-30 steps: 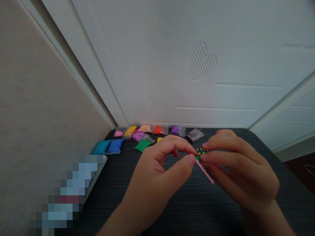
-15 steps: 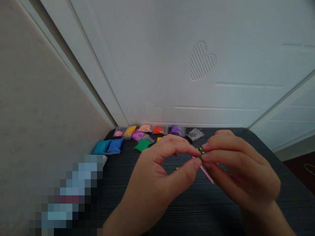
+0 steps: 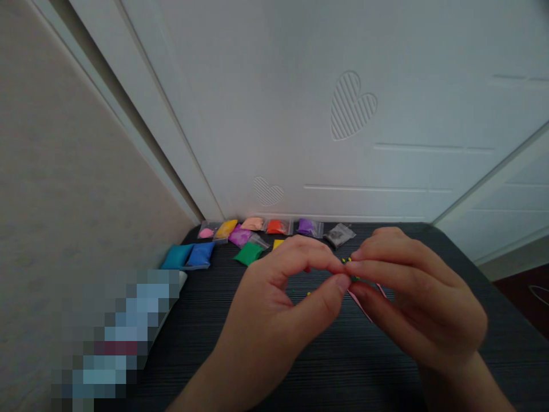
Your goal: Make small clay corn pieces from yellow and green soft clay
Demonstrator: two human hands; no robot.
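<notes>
My left hand (image 3: 274,303) is closed in a pinch, thumb and forefinger meeting at a small green and yellow-dotted piece of modelling clay (image 3: 354,278). From the other side the fingertips of my right hand (image 3: 422,292) press on the same piece, closed around it. Most of the clay is hidden by the fingers, so its full shape cannot be made out. Thin pink strips (image 3: 360,306) show below and beside the right fingers; whether they join the clay or lie on the table is unclear. A tiny yellow crumb (image 3: 309,294) lies on the table between left thumb and forefinger.
Along the back of the dark table (image 3: 206,343) lie several clay bags, among them a green bag (image 3: 249,253), a blue bag (image 3: 200,254), a red-orange bag (image 3: 277,227) and a grey bag (image 3: 339,234). A white panel (image 3: 283,114) with embossed hearts stands behind. A blurred object (image 3: 128,326) lies left.
The fingertips of my right hand have shifted slightly left against the left fingertips, covering the clay differently. More pink strip shows beside the right fingers. The bags have not moved.
</notes>
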